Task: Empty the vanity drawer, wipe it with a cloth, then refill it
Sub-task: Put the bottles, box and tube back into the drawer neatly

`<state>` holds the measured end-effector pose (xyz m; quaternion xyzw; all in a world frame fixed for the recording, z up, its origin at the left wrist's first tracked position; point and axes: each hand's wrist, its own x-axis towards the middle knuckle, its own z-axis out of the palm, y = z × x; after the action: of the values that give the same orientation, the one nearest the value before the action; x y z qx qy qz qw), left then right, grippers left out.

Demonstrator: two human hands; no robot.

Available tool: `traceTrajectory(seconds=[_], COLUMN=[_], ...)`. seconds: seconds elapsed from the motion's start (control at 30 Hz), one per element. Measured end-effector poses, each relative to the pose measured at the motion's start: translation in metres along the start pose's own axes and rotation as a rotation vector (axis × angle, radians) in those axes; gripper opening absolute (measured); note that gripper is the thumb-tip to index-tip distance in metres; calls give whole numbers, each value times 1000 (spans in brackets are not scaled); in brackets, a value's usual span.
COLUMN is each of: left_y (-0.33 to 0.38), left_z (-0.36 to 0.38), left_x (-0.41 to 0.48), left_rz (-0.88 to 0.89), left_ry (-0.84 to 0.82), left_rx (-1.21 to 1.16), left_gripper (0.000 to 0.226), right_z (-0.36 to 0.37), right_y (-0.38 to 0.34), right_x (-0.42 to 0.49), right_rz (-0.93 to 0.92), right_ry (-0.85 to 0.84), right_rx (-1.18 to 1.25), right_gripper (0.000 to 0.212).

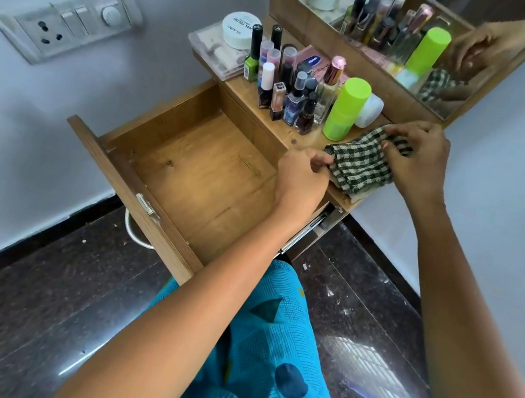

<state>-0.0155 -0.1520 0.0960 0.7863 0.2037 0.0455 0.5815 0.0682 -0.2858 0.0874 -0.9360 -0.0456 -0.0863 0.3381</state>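
Atop vanity (300,138), cloth (360,166) pinched by left hand (302,178), seemingly right hand (417,159)

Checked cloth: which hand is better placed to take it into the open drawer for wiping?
Probably left: the left hand pinches the checked cloth nearest the drawer; the right hand holds its far side.

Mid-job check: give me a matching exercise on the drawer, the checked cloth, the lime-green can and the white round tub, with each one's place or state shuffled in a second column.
Column one:
1. drawer
2. checked cloth
3. lime-green can
4. white round tub

Column two:
A. resting on a clear box
B. pulled out, bottom bare where visible
C. pinched by left hand and right hand
D. standing upright on the vanity top

Pairs: 1-B, 2-C, 3-D, 4-A
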Motion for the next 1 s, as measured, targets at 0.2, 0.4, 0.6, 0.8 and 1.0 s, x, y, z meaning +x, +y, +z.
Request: traceTrajectory(seconds=[0.2,0.4,0.6,0.8,1.0], left_y=[34,51,54,55,61], left_z=[-25,-31,-21,-14,-11], left_x=[17,61,81,90,92], left_rz=[290,368,377,379,356], left_ry=[274,290,268,242,221], left_rx=[39,480,717,867,900], left_gripper=[31,45,27,24,20], right_z=[13,25,35,42,42], right_y=[-36,-58,-59,-55,-56], right_x=[-1,3,6,6,8], right_rz=[-9,31,7,-22,-12], right_ry=[61,-2,5,29,64], right_rx=[269,304,311,339,345], right_gripper=[46,64,61,54,51])
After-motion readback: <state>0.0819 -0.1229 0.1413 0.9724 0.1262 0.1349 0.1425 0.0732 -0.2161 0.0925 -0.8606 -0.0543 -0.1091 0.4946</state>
